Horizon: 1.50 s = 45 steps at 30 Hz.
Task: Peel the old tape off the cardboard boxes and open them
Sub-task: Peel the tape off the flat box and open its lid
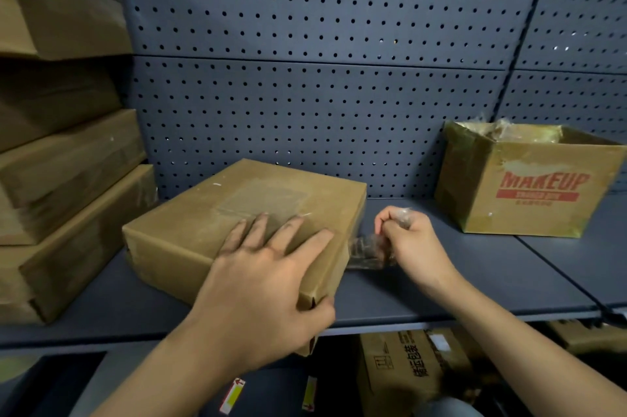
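Observation:
A flat brown cardboard box (217, 213) lies on the grey shelf (475, 280), its near corner jutting past the shelf's front edge. My left hand (264, 280) presses on its top with fingers spread and straight, thumb against the near corner. A strip of clear old tape (364, 252) stretches from the box's right side to my right hand (410, 243), which grips the tape in a curled fist with a crumpled wad of it at the top of the fist.
An open box marked MAKEUP (529, 179) stands at the back right with crumpled tape inside. Stacked closed boxes (61, 185) fill the left side. A pegboard wall (322, 77) closes the back. More boxes (414, 369) sit on the level below.

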Motion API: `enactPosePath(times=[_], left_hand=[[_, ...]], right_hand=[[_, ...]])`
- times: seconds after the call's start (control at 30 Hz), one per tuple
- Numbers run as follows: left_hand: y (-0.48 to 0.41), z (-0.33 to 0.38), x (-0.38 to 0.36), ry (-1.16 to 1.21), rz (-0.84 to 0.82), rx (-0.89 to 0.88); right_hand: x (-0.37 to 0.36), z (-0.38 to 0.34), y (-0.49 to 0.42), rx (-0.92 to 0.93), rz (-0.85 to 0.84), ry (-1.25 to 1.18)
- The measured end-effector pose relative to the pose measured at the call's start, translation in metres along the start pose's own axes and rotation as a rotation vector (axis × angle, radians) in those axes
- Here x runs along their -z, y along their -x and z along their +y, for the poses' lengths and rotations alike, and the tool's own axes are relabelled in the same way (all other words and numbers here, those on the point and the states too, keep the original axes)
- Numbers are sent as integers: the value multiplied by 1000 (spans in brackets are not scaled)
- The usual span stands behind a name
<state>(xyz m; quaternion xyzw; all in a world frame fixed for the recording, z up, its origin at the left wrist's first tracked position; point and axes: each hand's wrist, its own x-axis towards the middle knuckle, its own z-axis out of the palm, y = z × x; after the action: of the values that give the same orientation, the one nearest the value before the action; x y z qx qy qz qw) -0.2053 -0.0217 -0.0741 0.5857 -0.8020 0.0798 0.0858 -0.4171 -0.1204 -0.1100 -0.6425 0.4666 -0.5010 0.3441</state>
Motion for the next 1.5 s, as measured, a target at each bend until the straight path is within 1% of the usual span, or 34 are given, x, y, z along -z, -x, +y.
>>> enactPosePath(times=[0.13, 0.33, 0.47, 0.5, 0.57, 0.67, 0.73, 0.8, 0.9, 0.97, 1.03, 1.1, 1.23, 1.33, 1.43, 1.5], left_hand=[[9, -11, 0, 56, 0, -61], [11, -15, 7, 67, -29, -128], [16, -33, 7, 90, -50, -200], [18, -38, 7, 99, -56, -213], [21, -49, 8, 117, -59, -235], [21, -57, 8, 101, -65, -245], [21, -60, 7, 99, -55, -249], [22, -62, 6, 119, -43, -253], [23, -63, 6, 134, -46, -252], [23, -63, 6, 147, -47, -253], [24, -65, 7, 150, -56, -258], [25, -68, 9, 142, -74, -273], [26, -81, 12, 184, -98, -302], [27, -90, 13, 245, -107, -305], [28, -96, 13, 265, -100, -314], [28, -98, 13, 281, -92, -329]], right_hand=[[-2, 1, -4, -96, 26, -107], [-6, 6, -11, -150, 74, -127], [9, 15, -19, -202, 233, -105], [14, 16, -20, -200, 244, -95], [19, 17, -19, -178, 180, -83], [20, 15, -14, -142, 7, -111], [23, 10, -9, -127, -97, -174], [28, 6, -3, -120, -158, -302], [33, 3, 4, -159, -247, -516], [38, 3, 7, -225, -320, -624], [44, 5, 11, -276, -356, -689], [49, 7, 12, -313, -345, -715], [57, 11, 13, -420, -204, -604], [63, 10, 14, -380, -199, -401], [65, 8, 12, -318, -106, -239], [64, 8, 9, -294, -54, -189]])
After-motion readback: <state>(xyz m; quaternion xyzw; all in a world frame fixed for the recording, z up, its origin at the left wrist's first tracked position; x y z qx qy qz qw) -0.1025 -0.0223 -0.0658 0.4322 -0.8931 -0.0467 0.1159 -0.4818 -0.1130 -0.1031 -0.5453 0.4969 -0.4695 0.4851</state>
